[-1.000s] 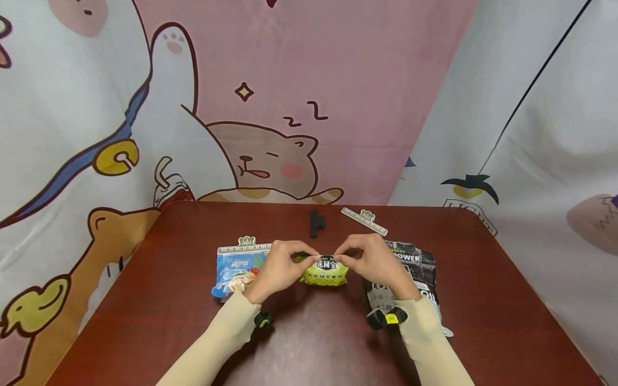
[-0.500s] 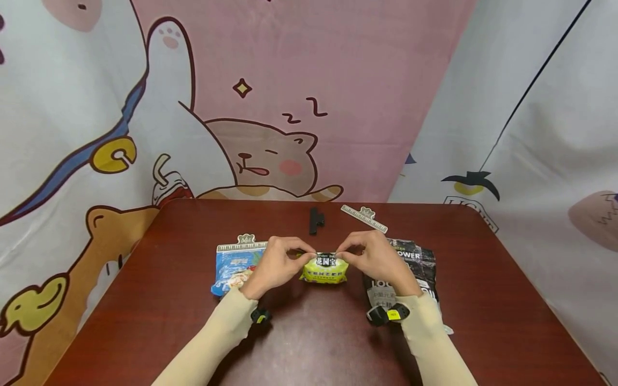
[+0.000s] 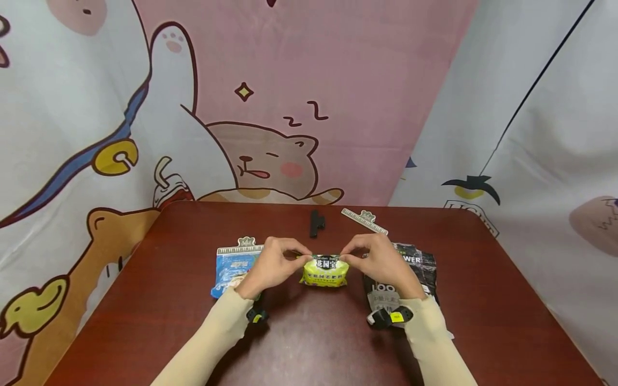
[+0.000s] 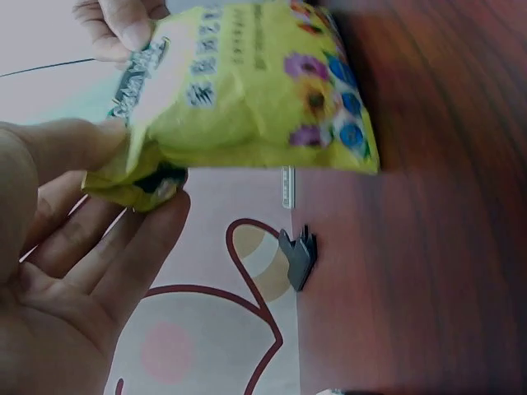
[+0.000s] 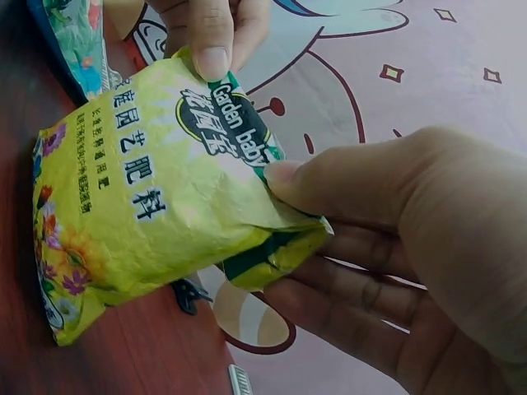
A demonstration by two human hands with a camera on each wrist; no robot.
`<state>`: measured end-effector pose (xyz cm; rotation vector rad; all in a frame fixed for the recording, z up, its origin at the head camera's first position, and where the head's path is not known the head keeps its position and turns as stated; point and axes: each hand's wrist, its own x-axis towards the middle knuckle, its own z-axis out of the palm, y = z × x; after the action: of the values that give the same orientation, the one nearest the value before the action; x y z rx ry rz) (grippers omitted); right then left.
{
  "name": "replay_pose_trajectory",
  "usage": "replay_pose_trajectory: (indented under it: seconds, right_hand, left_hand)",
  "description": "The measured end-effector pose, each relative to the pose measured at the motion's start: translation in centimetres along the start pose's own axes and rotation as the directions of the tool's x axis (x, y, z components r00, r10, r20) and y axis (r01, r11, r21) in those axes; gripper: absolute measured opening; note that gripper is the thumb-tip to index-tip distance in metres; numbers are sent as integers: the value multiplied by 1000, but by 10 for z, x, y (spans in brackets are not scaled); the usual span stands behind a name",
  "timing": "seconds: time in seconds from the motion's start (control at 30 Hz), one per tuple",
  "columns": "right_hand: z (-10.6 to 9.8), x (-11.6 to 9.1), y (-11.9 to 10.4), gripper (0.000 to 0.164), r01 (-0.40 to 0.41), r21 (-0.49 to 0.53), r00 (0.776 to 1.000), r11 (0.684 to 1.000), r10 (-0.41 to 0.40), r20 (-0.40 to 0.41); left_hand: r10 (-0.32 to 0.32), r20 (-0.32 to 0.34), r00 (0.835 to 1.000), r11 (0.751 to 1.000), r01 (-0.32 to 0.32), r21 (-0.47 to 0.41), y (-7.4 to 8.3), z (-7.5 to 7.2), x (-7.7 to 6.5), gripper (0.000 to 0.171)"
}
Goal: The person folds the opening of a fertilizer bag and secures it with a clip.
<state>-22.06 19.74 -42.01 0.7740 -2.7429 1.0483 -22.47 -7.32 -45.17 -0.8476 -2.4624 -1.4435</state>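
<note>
Between both hands stands a small yellow-green fertilizer bag [image 3: 324,272] with flowers along its lower part and a folded-over top edge. My left hand [image 3: 276,266] pinches the top at its left corner, thumb [image 4: 78,148] in front and fingers behind. At the opposite corner my right hand [image 3: 379,264] pinches the same fold, its thumb [image 5: 346,177] on the printed front. In the right wrist view, the folded flap [image 5: 276,257] shows behind the front panel. The bag's base appears to rest on the table.
A blue bag [image 3: 236,268] with a ruler-edged clip [image 3: 240,249] across its top lies left. At right lies a black bag [image 3: 420,268], partly under my right arm. Behind are a black clip [image 3: 315,223] and a loose ruler-edged clip [image 3: 364,220] on the brown table [image 3: 309,343].
Both hands keep pinching the bag's top. My right hand has shifted slightly to the right along the fold, and my left fingers slightly left. The other bags and clips have not moved.
</note>
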Motion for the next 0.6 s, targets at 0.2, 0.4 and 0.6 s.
replay_pose_trajectory:
  seconds: [0.2, 0.4, 0.6]
  right_hand:
    - [1, -1, 2, 2, 1, 7, 1000, 1000, -1, -8]
    - [-1, -2, 3, 11, -27, 11, 1000, 1000, 27, 13]
    - [-2, -2, 5, 2, -11, 16, 1000, 1000, 11, 5]
  left_hand:
    - [0, -1, 1000, 1000, 0, 6, 0, 0, 0, 7]
    - [-47, 16, 999, 999, 46, 15, -1, -3, 0, 6]
    - [-52, 28, 998, 999, 53, -7, -2, -9, -2, 5]
